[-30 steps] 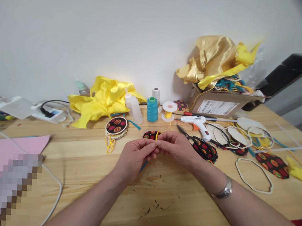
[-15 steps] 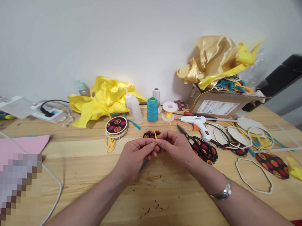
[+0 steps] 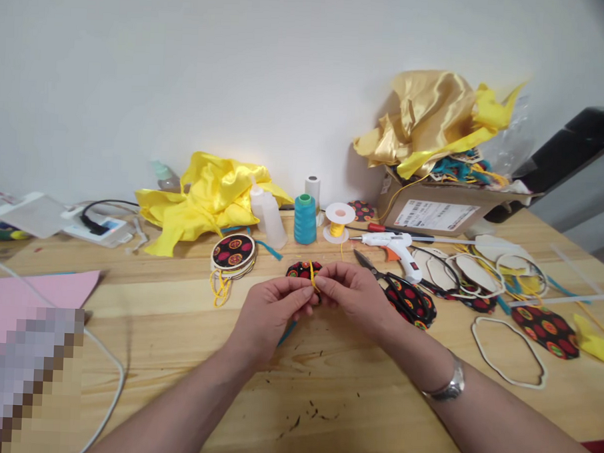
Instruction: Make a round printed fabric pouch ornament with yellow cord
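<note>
Both hands met over the middle of the wooden table [image 3: 178, 314], somewhat nearer its far edge than its near one. The left hand [image 3: 273, 312] and the right hand [image 3: 356, 297] each had thumb and forefinger pinched tight on a thin yellow cord [image 3: 311, 273], the other fingers loosely curled. The cord looped over a small black patterned fabric piece [image 3: 300, 269] (red and yellow circles on it) just behind the fingertips. I could not tell whether that piece rested on the table. Scissors [image 3: 368, 263] lay just beside the right hand. A white glue gun [image 3: 389, 241] and a teal thread spool [image 3: 305, 220] stood toward the far edge.
</note>
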Demonstrator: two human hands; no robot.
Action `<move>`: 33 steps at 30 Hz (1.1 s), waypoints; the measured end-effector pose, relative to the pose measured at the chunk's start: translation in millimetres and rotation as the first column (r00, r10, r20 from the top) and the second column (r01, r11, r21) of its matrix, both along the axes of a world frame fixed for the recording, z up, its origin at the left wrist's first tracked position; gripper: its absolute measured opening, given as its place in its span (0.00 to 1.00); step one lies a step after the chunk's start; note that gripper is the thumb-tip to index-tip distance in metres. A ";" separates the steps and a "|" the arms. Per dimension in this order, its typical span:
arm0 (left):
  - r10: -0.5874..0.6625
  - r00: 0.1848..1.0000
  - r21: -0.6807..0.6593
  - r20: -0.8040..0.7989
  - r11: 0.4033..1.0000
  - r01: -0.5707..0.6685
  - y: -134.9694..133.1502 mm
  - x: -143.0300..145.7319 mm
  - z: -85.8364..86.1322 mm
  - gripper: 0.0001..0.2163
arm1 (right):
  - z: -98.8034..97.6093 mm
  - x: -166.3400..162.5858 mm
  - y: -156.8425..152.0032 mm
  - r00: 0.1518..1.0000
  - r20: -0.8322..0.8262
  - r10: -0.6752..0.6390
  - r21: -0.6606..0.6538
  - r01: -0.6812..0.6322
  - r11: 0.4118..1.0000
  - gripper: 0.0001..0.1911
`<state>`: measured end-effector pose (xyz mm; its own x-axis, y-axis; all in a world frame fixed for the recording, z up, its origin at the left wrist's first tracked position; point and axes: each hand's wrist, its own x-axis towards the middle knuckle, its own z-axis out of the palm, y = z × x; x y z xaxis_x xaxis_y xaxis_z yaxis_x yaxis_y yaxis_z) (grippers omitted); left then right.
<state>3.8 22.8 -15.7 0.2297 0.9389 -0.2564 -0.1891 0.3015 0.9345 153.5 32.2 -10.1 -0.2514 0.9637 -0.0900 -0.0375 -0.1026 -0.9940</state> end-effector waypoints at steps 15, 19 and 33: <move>0.016 1.000 -0.003 -0.024 1.000 -0.016 2.2 -0.7 -3.7 0.04 | -3.2 -1.4 1.3 1.000 -0.022 -0.002 0.005 0.003 1.000 0.05; 0.028 0.999 -0.019 -0.041 0.999 -0.028 2.7 0.2 -1.6 0.04 | 0.1 -0.1 1.3 1.000 -0.025 -0.012 0.006 0.012 1.000 0.05; 0.013 0.997 -0.041 -0.071 0.999 -0.016 1.5 1.6 1.0 0.05 | -2.4 2.0 0.8 0.990 0.137 0.030 0.099 -0.044 0.994 0.06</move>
